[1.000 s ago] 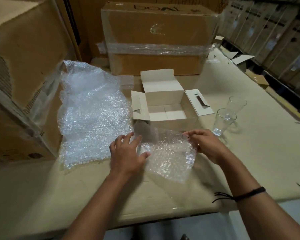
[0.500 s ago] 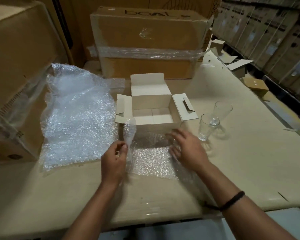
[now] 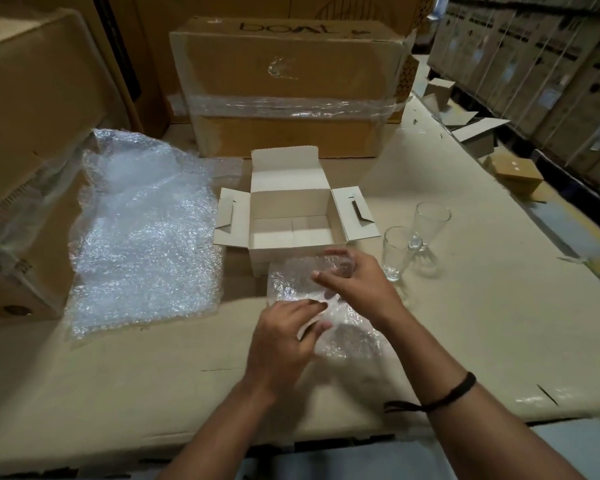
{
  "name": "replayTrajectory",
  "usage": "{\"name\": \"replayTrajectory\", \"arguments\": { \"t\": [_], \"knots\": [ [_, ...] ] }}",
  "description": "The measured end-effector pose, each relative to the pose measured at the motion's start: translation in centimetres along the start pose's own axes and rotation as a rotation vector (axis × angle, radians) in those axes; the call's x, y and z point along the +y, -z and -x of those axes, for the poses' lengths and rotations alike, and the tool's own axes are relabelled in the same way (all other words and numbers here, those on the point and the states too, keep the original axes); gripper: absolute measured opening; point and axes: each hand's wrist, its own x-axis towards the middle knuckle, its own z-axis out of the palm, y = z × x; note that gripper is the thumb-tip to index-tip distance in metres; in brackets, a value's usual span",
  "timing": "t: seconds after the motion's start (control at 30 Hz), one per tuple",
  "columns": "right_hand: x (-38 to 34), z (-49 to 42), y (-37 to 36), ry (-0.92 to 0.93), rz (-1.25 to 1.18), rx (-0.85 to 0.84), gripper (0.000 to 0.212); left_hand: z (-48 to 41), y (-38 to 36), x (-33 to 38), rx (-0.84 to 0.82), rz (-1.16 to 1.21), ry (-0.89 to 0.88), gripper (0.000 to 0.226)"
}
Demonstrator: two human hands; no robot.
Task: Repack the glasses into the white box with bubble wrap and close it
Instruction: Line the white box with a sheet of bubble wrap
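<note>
**Centre of the frame, slightly low.** The left hand [image 3: 284, 344] pinches the near edge of the small bubble-wrap sheet [image 3: 291, 285] between thumb and curled fingers. Just above and to its right, the right hand [image 3: 361, 282] curls its fingers round the far part of the same sheet. Both hands are thus closed on the wrap. We cannot tell whether anything lies inside the fold, since the film is clear and crumpled.

Directly above the hands stands the white box [image 3: 288, 202], its flaps open and its floor in view. To the right of the box the two glasses stand upright and unwrapped, near the right hand but apart from it. The near glass [image 3: 395, 254] is just beside the far glass [image 3: 430, 223]. A large bubble-wrap sheet [image 3: 142, 237] lies spread at centre left, and a taped brown carton [image 3: 284, 88] fills the upper centre.

We judge the step in hand to be readying the sheet for a glass, with the task at an early stage. To do it well, we would:

- flatten the sheet in front of the box;
- lay one glass on its side along an edge and roll it up snugly;
- tuck the spare film into the mouth and over the base.

The glasses look tall and narrow at the foot, so they should tip easily. The right hand should take one from the side, low on the body, without knocking its neighbour. The film probably springs open, so one hand should pinch the roll until it sits in the box.
</note>
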Motion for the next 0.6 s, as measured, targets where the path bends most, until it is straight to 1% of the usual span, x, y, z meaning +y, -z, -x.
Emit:
{"name": "replayTrajectory", "arguments": {
  "t": [0.07,0.13,0.17,0.2,0.23,0.27,0.3,0.37,0.4,0.5,0.57,0.6],
  "knots": [
    [0.3,-0.4,0.8,-0.053,-0.011,0.091,0.041,0.2,0.2,0.2,0.053,-0.057,0.005,0.049],
    [1.4,-0.6,1.9,-0.12,-0.048,0.143,0.041,0.6,0.9,-0.2,0.057,-0.173,0.074,0.082],
    [2.3,-0.7,2.4,-0.147,-0.066,0.16,0.042,0.8,1.2,-0.7,0.001,-0.258,0.134,0.1],
    [3.1,-0.7,2.8,-0.17,-0.081,0.177,0.043,1.1,1.3,-1.2,-0.088,-0.346,0.205,0.116],
    [3.9,-0.7,3.0,-0.189,-0.09,0.194,0.044,1.4,1.3,-1.6,-0.187,-0.417,0.28,0.124],
    [4.5,-0.7,3.0,-0.202,-0.094,0.206,0.044,1.6,1.2,-1.8,-0.249,-0.459,0.337,0.122],
    [4.9,-0.7,3.0,-0.211,-0.097,0.216,0.044,1.8,1.0,-1.8,-0.248,-0.466,0.361,0.111],
    [5.1,-0.8,2.9,-0.223,-0.099,0.223,0.043,1.8,0.9,-1.6,-0.15,-0.423,0.341,0.081],
    [5.0,-0.9,2.8,-0.223,-0.092,0.225,0.042,1.6,1.0,-1.5,-0.11,-0.404,0.327,0.073],
    [5.0,-1.2,2.6,-0.191,0.001,0.232,0.042,1.4,2.0,-1.9,-0.068,-0.423,0.286,0.066],
    [4.8,-1.3,2.3,-0.15,0.089,0.21,0.046,1.4,2.9,-2.6,-0.123,-0.481,0.272,0.054],
    [4.7,-1.2,2.2,-0.131,0.112,0.188,0.051,1.3,3.4,-3.0,-0.177,-0.528,0.275,0.05]
  ]
}}
